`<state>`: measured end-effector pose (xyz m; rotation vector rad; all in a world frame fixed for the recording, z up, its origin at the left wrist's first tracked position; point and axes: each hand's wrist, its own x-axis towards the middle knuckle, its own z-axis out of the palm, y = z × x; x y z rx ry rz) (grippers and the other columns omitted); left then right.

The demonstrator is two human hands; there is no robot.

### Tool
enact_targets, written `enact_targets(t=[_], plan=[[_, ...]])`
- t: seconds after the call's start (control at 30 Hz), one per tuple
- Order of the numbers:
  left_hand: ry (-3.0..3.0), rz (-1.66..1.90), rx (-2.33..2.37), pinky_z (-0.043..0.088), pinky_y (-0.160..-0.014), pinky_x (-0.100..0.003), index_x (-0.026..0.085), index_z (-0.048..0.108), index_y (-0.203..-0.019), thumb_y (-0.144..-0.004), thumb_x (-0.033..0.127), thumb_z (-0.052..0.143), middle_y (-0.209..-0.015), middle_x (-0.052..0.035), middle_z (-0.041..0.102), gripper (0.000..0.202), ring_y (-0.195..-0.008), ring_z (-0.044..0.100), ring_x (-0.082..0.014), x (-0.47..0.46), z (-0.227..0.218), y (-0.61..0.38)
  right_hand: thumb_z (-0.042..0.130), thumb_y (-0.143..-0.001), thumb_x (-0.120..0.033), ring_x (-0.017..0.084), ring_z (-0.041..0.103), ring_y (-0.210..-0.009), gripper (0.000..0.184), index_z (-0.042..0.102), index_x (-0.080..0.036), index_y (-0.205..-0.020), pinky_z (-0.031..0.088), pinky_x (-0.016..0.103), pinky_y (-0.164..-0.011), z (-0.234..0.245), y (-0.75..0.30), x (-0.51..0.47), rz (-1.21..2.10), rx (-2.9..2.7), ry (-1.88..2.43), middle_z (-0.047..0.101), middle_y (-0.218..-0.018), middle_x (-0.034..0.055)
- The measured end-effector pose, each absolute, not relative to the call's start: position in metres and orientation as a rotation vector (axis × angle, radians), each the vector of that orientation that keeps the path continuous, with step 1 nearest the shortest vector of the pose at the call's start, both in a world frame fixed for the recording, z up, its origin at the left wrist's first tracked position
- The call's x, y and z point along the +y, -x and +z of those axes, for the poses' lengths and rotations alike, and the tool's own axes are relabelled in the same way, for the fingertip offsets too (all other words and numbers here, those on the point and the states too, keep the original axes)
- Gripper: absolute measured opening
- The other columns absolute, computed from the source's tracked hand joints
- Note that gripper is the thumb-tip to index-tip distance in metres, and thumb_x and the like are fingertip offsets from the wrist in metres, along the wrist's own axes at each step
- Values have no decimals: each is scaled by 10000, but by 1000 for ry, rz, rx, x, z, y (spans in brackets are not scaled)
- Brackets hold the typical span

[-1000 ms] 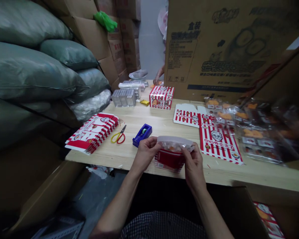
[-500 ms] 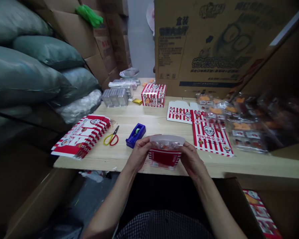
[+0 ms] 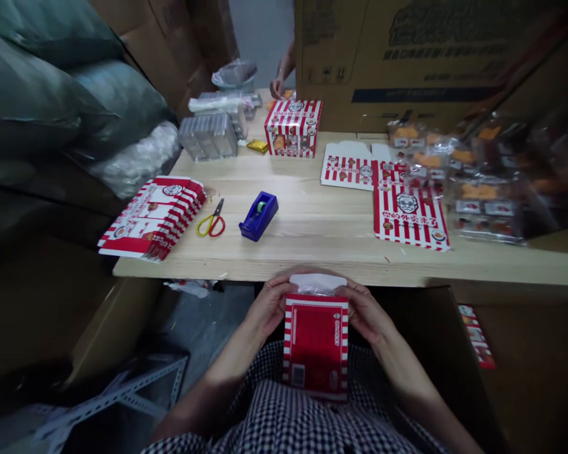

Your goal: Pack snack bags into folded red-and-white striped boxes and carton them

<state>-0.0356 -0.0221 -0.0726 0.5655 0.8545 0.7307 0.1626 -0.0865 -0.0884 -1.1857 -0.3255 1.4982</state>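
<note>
Both hands hold a red-and-white striped carton over my lap, below the table edge. My left hand grips its left side near the top, and my right hand grips the right side. A clear packet with a white card tab sticks out of the carton's open top. The carton's broad red panel faces up, with a small barcode patch near its lower left. The wooden table lies just beyond my hands.
On the table are a blue tape dispenser, yellow-red scissors, a stack of flat printed cartons, a finished box, and clear snack packs. A co-worker's hand rests at the far end.
The carton has moved from the table edge down toward my lap, and its red panel now faces up. My view has tilted lower. The co-worker's hand shows again at the far end.
</note>
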Motion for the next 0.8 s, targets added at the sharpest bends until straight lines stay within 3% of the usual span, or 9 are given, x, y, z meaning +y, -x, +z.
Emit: enact_targets(t=[0.1, 0.27, 0.53, 0.67, 0.8], plan=[[-611, 734, 837, 539, -747, -266, 126, 806, -973, -690, 92, 697, -988, -112, 791, 304, -769, 716, -174, -26, -90, 41, 794, -692, -203, 152, 679, -716, 186, 772, -271, -863, 569, 286, -682, -96, -160, -94, 1440, -359, 1196, 771, -891, -20], [-728, 769, 756, 535, -916, -333, 127, 815, -802, -686, 107, 653, -1035, -144, 787, 200, -1001, 731, -262, -24, -108, 55, 711, -751, -227, 208, 729, -886, 102, 801, -245, -795, 575, 357, -824, -99, -160, -87, 1623, -647, 1096, 795, -939, 17], [-1055, 645, 627, 452, -1068, -437, 156, 819, -1012, -811, 251, 660, -1204, -157, 739, 273, -1223, 637, -347, -28, -89, 75, 624, -842, -310, 300, 637, -1222, 224, 813, -232, -935, 411, 499, -1104, -95, -170, -95, 1606, -939, 979, 746, -1205, 79], [-1300, 551, 672, 455, -1057, -419, 197, 777, -1153, -863, 300, 678, -1214, -138, 740, 323, -1187, 665, -314, -22, -74, 82, 568, -920, -433, 316, 607, -1269, 339, 804, -228, -1051, 382, 515, -1131, -95, -178, -99, 1581, -1035, 992, 706, -1289, 103], [-1322, 538, 734, 460, -1048, -408, 209, 767, -1174, -870, 266, 653, -1213, -124, 742, 330, -1173, 671, -295, -20, -79, 80, 651, -918, -404, 285, 624, -1244, 267, 781, -280, -1116, 431, 501, -1090, -99, -176, -100, 1421, -1193, 1125, 712, -1283, 82]])
